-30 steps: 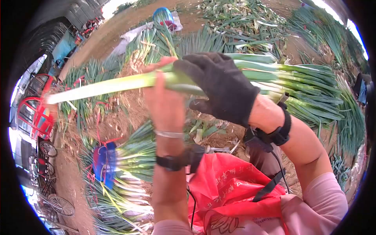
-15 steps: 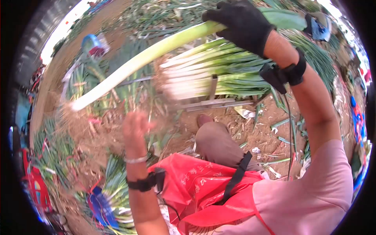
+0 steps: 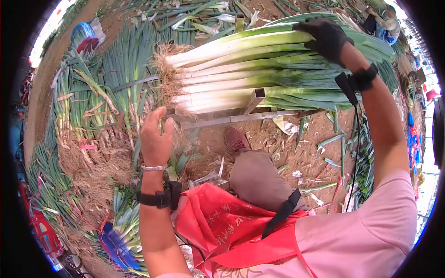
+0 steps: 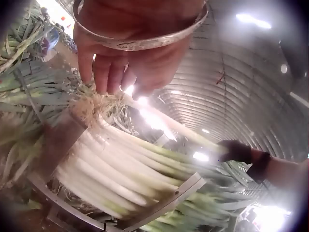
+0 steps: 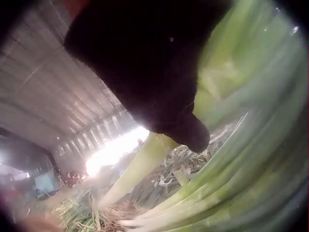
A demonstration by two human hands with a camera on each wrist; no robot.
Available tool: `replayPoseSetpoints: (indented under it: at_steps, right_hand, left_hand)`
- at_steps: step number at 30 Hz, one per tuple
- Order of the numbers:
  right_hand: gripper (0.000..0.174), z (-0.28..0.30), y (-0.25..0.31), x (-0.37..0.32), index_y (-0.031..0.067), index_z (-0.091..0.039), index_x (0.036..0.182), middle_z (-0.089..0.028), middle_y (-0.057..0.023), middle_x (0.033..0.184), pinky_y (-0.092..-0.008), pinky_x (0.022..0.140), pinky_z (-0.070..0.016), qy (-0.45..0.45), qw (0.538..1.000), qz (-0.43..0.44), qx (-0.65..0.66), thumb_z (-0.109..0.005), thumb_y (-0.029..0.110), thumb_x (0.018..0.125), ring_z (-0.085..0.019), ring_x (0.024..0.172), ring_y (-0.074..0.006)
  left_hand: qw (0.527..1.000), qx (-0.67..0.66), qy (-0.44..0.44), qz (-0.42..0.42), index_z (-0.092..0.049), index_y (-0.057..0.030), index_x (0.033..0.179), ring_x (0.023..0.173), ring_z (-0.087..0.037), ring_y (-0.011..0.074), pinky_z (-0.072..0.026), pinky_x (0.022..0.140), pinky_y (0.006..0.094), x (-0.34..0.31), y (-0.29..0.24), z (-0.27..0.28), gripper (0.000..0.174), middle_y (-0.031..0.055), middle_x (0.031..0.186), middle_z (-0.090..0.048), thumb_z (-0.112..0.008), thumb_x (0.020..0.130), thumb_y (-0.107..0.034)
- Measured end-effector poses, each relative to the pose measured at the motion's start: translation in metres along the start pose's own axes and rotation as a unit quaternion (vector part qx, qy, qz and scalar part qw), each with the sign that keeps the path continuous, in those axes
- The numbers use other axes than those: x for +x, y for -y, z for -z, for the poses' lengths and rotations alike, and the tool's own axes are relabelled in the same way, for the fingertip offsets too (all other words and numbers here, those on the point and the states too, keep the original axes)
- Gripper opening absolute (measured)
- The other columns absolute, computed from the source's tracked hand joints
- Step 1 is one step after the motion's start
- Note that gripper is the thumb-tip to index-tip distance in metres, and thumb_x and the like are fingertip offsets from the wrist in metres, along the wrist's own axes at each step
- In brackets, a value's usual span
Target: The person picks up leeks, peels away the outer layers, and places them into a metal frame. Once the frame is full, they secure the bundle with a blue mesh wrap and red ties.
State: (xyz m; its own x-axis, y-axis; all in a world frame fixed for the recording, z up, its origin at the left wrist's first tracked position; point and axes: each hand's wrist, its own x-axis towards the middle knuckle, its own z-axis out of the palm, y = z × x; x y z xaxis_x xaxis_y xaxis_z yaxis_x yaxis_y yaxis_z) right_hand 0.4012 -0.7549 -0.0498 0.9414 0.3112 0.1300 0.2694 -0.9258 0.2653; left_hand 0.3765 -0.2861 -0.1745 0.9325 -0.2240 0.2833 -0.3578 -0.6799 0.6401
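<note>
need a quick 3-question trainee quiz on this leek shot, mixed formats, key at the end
1. Multiple choice: which hand wears the black glove? A left, B right, C both.
2. True or false: the bare hand is gripping a leek.
3. Fill in: the leek stack lies on a metal ____.
Key:
1. B. The right hand wears the glove and holds the top leek.
2. False. The left hand is open, with its fingers straight, by the root ends.
3. rack.
</note>
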Motion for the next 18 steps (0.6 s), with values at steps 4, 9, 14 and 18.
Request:
replayPoseSetpoints:
  at_steps: [4,9,14,18]
  right_hand:
    - [0.052,-0.008,0.022,-0.013,0.0185,-0.060,0.121,-0.062,-0.0121,0.095,-0.0436,0.083,-0.0476,0.048,0.998,0.013,0.042,-0.073,0.016,0.071,-0.060,0.094,-0.0334]
    - [0.052,-0.016,0.049,-0.011,0.0184,-0.062,0.119,-0.062,-0.0113,0.094,-0.0443,0.080,-0.0483,0.096,0.991,0.053,0.076,-0.075,0.012,0.069,-0.061,0.091,-0.0343]
    - [0.052,-0.013,0.030,-0.010,0.0186,-0.059,0.124,-0.063,-0.0131,0.102,-0.0434,0.085,-0.0485,0.058,0.996,0.006,0.075,-0.072,0.014,0.074,-0.060,0.095,-0.0354]
    - [0.055,-0.007,0.025,-0.010,0.0147,-0.057,0.127,-0.062,-0.0148,0.102,-0.0416,0.086,-0.0478,0.007,0.993,0.040,0.114,-0.071,0.011,0.074,-0.061,0.094,-0.0348]
  left_hand:
    - [0.999,0.044,0.016,-0.020,-0.060,-0.0007,0.114,0.102,-0.062,0.0333,-0.0484,0.089,0.0399,0.004,0.005,-0.019,0.031,0.0175,0.109,-0.064,-0.062,0.083,-0.005]
    - [0.994,0.097,-0.037,-0.046,-0.060,-0.0040,0.113,0.100,-0.061,0.0338,-0.0478,0.089,0.0415,0.018,0.012,-0.026,0.030,0.0144,0.109,-0.064,-0.063,0.083,-0.007]
    - [0.951,0.227,0.139,-0.154,-0.063,-0.0115,0.113,0.103,-0.061,0.0256,-0.0448,0.091,0.0389,0.034,0.028,-0.040,0.035,0.0106,0.109,-0.064,-0.067,0.079,-0.009]
    - [0.927,0.291,0.067,-0.228,-0.060,-0.0144,0.115,0.107,-0.058,0.0245,-0.0416,0.094,0.0393,0.054,0.044,-0.065,0.039,0.0056,0.114,-0.061,-0.070,0.077,-0.012]
